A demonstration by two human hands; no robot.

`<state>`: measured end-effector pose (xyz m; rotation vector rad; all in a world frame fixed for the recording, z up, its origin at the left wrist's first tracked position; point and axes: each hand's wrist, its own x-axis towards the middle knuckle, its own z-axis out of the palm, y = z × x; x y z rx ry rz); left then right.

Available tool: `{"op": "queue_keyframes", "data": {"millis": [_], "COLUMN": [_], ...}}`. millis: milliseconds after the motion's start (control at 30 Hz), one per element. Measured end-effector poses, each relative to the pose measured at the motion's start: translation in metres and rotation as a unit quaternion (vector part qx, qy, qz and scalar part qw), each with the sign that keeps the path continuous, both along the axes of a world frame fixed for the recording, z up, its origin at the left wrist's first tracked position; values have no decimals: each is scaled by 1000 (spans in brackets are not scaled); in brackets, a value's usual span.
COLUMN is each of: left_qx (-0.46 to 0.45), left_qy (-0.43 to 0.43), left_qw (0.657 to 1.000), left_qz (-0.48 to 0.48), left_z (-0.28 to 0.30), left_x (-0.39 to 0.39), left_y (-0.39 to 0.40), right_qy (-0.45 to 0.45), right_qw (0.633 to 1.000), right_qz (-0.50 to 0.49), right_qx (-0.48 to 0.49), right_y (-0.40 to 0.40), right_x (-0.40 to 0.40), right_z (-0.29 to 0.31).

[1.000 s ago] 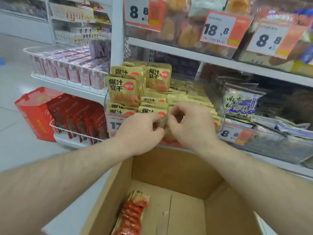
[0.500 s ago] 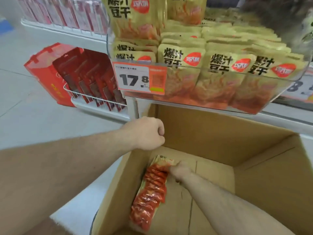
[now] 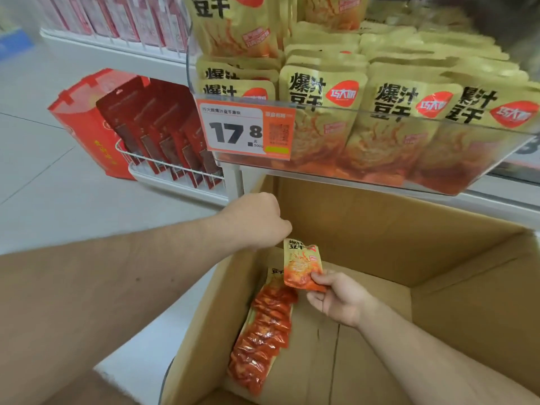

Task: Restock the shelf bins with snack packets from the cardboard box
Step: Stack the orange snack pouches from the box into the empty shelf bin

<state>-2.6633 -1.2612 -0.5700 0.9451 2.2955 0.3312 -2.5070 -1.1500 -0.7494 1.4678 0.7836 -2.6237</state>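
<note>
My left forearm runs in from the lower left, bare, and my left hand [image 3: 257, 220] hangs curled into a loose fist with the knuckles up, gripping nothing I can see. My right arm comes up from the lower right, reaching lower and further in. My right hand [image 3: 336, 299] is turned palm up, and my fingers [image 3: 317, 277] and thumb pinch the bottom corner of a snack packet [image 3: 302, 266], held upright.
</note>
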Motion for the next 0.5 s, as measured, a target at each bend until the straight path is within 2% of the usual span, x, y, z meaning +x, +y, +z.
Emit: {"op": "queue_keyframes", "data": {"millis": [100,133,233,300,333,400,433,467,500], "left_qx": [-13,1,72,96,96,87,80,73,67], "left_qy": [-173,-192,-164,-122,-84,-19,-2,9,18], "left_qw": [979,973,972,977,984,993,995,996,997], "left_qz": [108,124,154,147,126,80,63,49,36], "left_z": [7,6,1,0,0,-2,-4,-7,-9], "left_x": [14,16,14,10,8,4,3,2,1], "left_y": [-4,-5,-6,-9,-11,-14,-15,-15,-15], "right_qy": [144,184,243,229,175,-18,-132,-224,-280], "right_qw": [989,981,964,969,983,993,970,933,896], "right_qz": [31,55,103,86,55,-2,1,29,73], "right_qx": [-33,-39,-39,-30,-4,117,202,281,336], "right_y": [-15,-22,-30,-29,-26,-18,-16,-15,-17], "right_x": [6,4,-7,-14,-18,-26,-31,-37,-43], "right_z": [38,50,65,65,56,28,8,-10,-23]}}
